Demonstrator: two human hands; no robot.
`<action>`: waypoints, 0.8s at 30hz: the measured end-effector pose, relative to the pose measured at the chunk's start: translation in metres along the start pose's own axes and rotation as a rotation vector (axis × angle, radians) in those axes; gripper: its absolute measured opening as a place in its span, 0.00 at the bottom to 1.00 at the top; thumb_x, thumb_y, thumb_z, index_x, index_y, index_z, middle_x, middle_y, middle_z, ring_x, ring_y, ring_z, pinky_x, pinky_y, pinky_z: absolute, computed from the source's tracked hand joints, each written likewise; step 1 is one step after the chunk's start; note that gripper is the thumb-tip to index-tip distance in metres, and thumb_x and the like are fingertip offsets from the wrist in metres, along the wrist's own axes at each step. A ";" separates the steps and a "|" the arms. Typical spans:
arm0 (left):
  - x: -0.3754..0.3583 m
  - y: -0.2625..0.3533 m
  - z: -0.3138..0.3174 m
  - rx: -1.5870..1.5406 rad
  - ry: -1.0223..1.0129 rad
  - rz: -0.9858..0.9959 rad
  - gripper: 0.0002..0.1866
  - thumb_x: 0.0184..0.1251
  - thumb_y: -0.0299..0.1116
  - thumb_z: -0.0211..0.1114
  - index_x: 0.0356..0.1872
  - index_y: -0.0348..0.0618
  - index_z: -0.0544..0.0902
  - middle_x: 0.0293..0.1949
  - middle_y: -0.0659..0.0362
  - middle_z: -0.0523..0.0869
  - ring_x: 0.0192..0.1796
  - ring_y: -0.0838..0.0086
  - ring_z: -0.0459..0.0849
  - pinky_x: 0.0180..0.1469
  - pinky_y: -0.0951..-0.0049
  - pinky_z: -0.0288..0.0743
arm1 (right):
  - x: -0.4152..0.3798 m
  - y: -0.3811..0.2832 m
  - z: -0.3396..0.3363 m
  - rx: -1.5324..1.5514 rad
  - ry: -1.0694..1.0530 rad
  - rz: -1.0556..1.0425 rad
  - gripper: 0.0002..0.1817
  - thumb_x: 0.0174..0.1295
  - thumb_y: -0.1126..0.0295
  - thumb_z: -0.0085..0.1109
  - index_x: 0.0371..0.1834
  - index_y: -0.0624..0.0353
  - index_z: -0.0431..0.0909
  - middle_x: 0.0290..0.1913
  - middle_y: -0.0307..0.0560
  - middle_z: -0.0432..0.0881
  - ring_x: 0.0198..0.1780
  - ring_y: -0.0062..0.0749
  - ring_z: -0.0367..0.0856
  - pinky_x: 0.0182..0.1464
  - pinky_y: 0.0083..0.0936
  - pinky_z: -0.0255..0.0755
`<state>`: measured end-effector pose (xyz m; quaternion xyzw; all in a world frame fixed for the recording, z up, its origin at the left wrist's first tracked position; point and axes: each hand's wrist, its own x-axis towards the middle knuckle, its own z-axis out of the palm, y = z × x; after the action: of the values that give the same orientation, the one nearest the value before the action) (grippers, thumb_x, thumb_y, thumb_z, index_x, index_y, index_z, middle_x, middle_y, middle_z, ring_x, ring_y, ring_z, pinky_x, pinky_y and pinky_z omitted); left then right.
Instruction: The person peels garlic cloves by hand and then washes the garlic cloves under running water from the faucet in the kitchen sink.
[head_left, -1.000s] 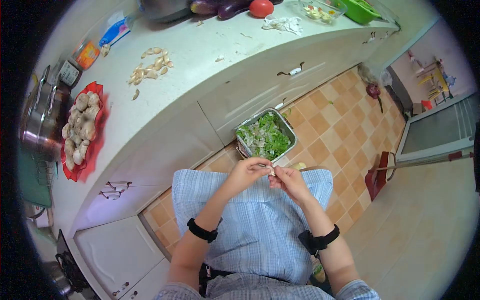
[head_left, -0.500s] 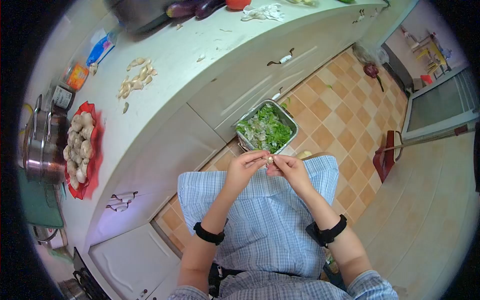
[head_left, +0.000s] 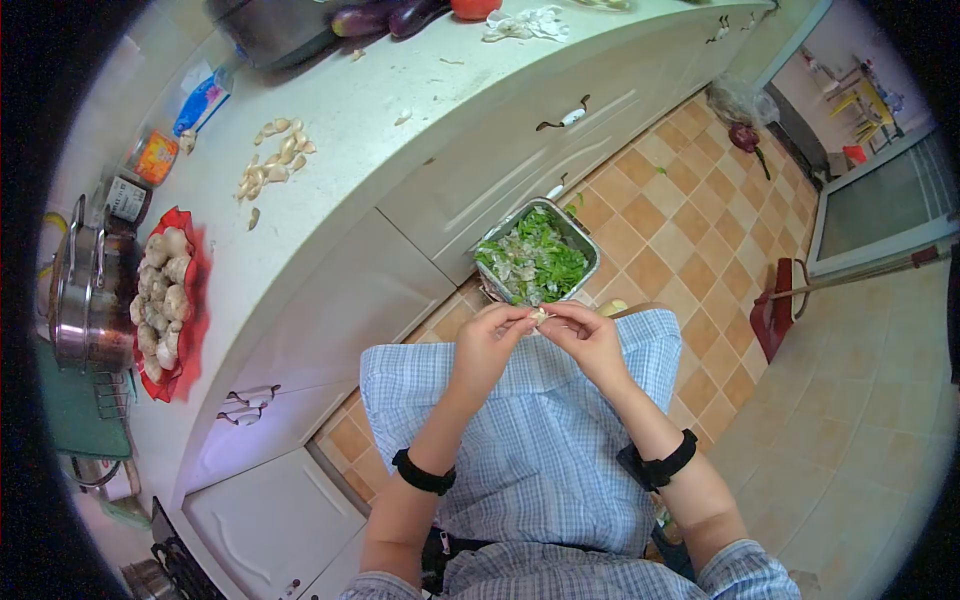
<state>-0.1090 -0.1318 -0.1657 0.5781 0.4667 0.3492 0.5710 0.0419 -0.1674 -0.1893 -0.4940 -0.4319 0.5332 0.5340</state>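
Above the lap, my left hand and my right hand meet at the fingertips. Between them is a small pale garlic clove, pinched from both sides. Just beyond the fingers, a metal bin on the floor holds green leaves and pale peelings. On the white counter lies a loose group of garlic cloves. Nearer the counter's left side, a red plate carries several whole garlic bulbs.
A steel pot, jars and a dark pot line the counter's back. Eggplants and a red tomato lie beyond. A red dustpan stands at the right wall.
The fingers of both hands have shifted slightly around the clove, with the right fingers more extended. The whole view has moved a little.
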 end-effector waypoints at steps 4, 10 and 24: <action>-0.001 0.003 -0.001 0.186 -0.030 0.146 0.07 0.53 0.25 0.61 0.31 0.32 0.80 0.32 0.56 0.82 0.35 0.78 0.79 0.38 0.81 0.72 | -0.001 -0.004 0.001 0.076 -0.008 0.043 0.12 0.49 0.79 0.58 0.39 0.68 0.75 0.40 0.45 0.76 0.39 0.24 0.77 0.42 0.16 0.72; 0.001 -0.006 -0.002 0.005 -0.052 0.090 0.08 0.54 0.26 0.61 0.34 0.34 0.80 0.33 0.56 0.82 0.35 0.77 0.79 0.38 0.80 0.72 | -0.001 -0.011 -0.002 0.047 0.004 0.075 0.11 0.48 0.79 0.59 0.37 0.68 0.76 0.38 0.46 0.78 0.38 0.25 0.78 0.42 0.17 0.72; 0.001 0.011 -0.006 0.288 -0.022 0.313 0.06 0.52 0.26 0.60 0.32 0.38 0.80 0.31 0.57 0.79 0.33 0.71 0.79 0.34 0.77 0.73 | -0.005 -0.015 0.004 -0.111 -0.006 0.033 0.11 0.50 0.79 0.58 0.38 0.67 0.73 0.36 0.47 0.79 0.39 0.26 0.78 0.42 0.17 0.72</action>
<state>-0.1126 -0.1282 -0.1549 0.7229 0.4100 0.3569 0.4265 0.0398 -0.1713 -0.1736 -0.5283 -0.4541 0.5186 0.4957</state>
